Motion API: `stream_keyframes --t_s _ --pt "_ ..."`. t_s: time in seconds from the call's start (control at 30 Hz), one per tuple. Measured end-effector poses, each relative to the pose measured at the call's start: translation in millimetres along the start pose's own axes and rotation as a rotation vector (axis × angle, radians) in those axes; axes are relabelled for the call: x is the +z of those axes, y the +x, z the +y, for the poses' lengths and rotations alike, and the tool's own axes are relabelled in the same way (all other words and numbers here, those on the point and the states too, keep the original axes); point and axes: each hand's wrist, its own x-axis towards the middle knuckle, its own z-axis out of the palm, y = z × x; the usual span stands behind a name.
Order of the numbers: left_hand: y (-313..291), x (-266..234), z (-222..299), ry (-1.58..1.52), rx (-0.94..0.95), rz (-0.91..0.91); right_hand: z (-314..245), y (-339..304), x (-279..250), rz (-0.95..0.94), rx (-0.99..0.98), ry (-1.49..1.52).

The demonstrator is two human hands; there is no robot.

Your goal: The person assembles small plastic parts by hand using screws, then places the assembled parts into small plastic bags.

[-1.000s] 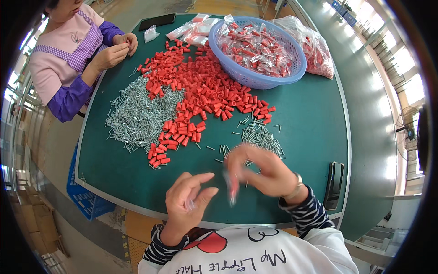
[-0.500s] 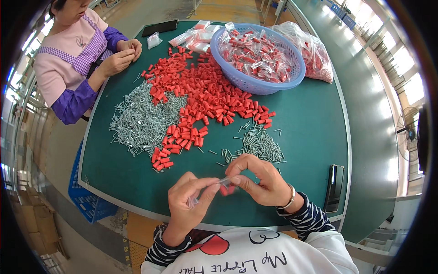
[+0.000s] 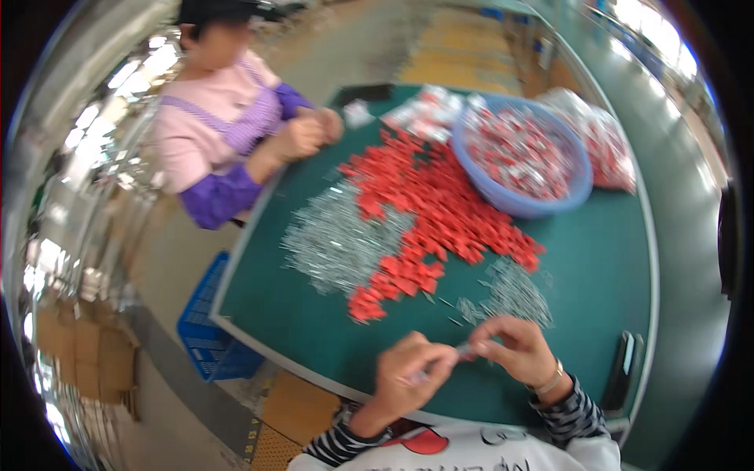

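Close to the near table edge, my left hand [image 3: 410,374] and my right hand [image 3: 514,349] pinch a small clear plastic bag [image 3: 463,352] between them. Blur hides most of the bag and its contents. More clear plastic [image 3: 418,378] shows in the curled fingers of my left hand. Just beyond my right hand lies a small pile of screws [image 3: 514,294]. Red tapered plastic caps [image 3: 440,204] spread across the middle of the table, with a larger heap of silvery screws [image 3: 342,239] on their left.
A blue-purple plastic basket [image 3: 514,206] of filled bags stands at the back right, beside a large clear sack [image 3: 609,153]. Phones lie at the right edge [image 3: 623,369] and far edge [image 3: 366,94]. A co-worker [image 3: 236,133] works at left. A blue crate [image 3: 212,330] stands below the table.
The whole view has swung, so the table and hands appear farther right and lower, and blurred. Both hands still pinch the bag; the red pieces seen at it earlier are now hard to make out.
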Motion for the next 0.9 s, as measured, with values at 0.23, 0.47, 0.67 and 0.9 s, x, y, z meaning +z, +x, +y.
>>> stream_keyframes --t_s 0.23,0.47,0.67,0.9 --pt "-4.5 13.9 4.7 0.006 -0.128 0.005 -11.5 -2.4 5.5 0.053 -0.304 -0.48" --pt "-5.5 7.6 -1.6 -0.004 -0.122 -0.096 -23.5 4.1 11.7 -0.005 -0.095 -0.552" --pt "-9.1 11.3 -31.9 -0.148 -0.22 0.107 -28.2 65.4 -80.9 0.479 -0.479 -0.574" --pt "-18.1 21.9 -31.5 -0.452 -0.332 0.111 -23.8 46.8 -50.5 0.383 -0.346 -0.851"
